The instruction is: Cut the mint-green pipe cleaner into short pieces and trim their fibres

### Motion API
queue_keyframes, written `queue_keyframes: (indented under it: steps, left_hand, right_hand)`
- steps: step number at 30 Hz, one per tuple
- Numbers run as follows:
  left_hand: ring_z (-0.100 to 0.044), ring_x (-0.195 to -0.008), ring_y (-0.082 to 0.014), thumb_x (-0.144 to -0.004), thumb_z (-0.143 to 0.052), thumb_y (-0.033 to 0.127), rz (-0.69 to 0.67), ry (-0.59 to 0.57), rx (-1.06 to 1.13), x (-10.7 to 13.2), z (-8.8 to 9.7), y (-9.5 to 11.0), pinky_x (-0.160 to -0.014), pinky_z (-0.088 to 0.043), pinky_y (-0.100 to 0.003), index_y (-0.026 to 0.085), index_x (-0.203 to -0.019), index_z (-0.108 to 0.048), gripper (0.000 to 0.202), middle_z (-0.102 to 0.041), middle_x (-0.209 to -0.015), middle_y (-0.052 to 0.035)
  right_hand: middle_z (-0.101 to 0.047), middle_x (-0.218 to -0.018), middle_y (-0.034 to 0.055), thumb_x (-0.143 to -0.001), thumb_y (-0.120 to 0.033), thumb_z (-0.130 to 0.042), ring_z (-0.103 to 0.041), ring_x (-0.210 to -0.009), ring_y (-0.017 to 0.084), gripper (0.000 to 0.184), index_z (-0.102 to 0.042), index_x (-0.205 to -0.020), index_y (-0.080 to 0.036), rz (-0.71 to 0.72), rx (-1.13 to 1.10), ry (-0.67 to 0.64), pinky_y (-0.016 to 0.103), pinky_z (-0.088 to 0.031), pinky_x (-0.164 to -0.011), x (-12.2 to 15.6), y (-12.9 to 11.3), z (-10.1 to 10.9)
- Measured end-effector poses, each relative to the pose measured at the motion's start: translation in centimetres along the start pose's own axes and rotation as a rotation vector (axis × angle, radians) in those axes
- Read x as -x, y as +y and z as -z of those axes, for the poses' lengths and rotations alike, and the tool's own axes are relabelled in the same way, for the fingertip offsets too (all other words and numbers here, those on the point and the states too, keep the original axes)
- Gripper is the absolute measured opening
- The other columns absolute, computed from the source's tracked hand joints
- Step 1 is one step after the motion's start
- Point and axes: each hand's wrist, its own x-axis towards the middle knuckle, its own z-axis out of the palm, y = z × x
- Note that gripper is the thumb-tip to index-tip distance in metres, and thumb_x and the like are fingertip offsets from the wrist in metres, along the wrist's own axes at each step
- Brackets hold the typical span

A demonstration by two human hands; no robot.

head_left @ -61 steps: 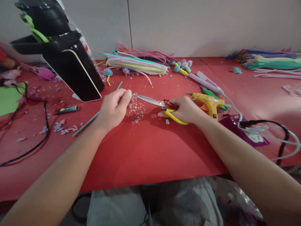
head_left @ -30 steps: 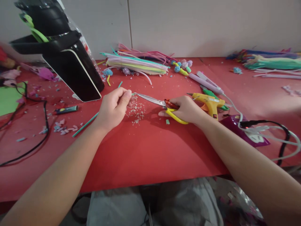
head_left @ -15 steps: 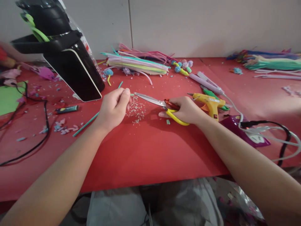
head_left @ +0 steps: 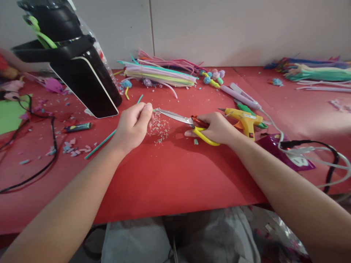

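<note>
Between thumb and fingers my left hand [head_left: 135, 122] pinches a thin green pipe cleaner [head_left: 154, 110], whose short end sticks out to the right. My right hand [head_left: 215, 128] grips scissors [head_left: 175, 116] with yellow and red handles. Their blades look closed or nearly so, with the tips at the end of the pipe cleaner. Small pale clippings [head_left: 159, 129] lie scattered on the red tabletop [head_left: 175, 175] beneath. A longer teal pipe cleaner [head_left: 101, 143] lies partly hidden under my left hand and wrist. A small pale green piece [head_left: 195, 141] rests beside my right hand.
A black tumbler [head_left: 79, 62] with a phone [head_left: 85, 87] leaning on it stands at left. Bundled pipe cleaners [head_left: 161, 75] lie at the back. On the right are a lilac flat iron [head_left: 241, 97], a yellow glue gun [head_left: 244, 118] and a purple power strip [head_left: 274, 146] with cables.
The scissor tips have shifted very slightly to the right at the pipe cleaner's end. Both hands keep nearly the same place and grip.
</note>
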Motion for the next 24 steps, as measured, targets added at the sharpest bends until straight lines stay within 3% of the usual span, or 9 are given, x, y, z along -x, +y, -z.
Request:
queue_keyframes:
  steps: [17, 21, 24]
  left_hand:
    - [-0.054, -0.056, -0.0128, -0.103, -0.044, 0.041, 0.007, -0.011, 0.036, -0.1, -0.2, -0.3, -0.055, -0.043, -0.026, 0.021, -0.07, -0.053, 0.039, -0.058, -0.06, -0.0007]
    - [-0.053, -0.056, -0.0131, -0.1, -0.047, 0.04, 0.0, -0.034, -0.062, -0.6, 0.9, -0.4, -0.055, -0.041, -0.027, 0.02, -0.068, -0.056, 0.039, -0.059, -0.06, -0.0008]
    - [-0.049, -0.055, -0.0135, -0.095, -0.052, 0.034, 0.031, -0.079, -0.263, -0.9, 2.4, -0.7, -0.055, -0.035, -0.03, 0.02, -0.064, -0.058, 0.034, -0.056, -0.057, 0.0]
  right_hand:
    - [-0.026, -0.061, -0.005, -0.063, -0.08, -0.073, -0.024, -0.061, 0.01, 0.071, -0.034, -0.061, -0.021, -0.034, 0.002, 0.001, 0.03, -0.018, -0.054, -0.1, 0.0, -0.1]
    - [-0.027, -0.061, -0.0051, -0.065, -0.078, -0.073, -0.024, -0.06, 0.01, 0.069, -0.034, -0.062, -0.021, -0.041, 0.003, 0.006, 0.03, -0.019, -0.054, -0.1, -0.2, 0.0]
    - [-0.026, -0.061, -0.0053, -0.065, -0.076, -0.075, -0.024, -0.06, 0.009, 0.068, -0.035, -0.062, -0.021, -0.055, 0.015, 0.014, 0.03, -0.019, -0.054, -0.1, -0.2, 0.0]
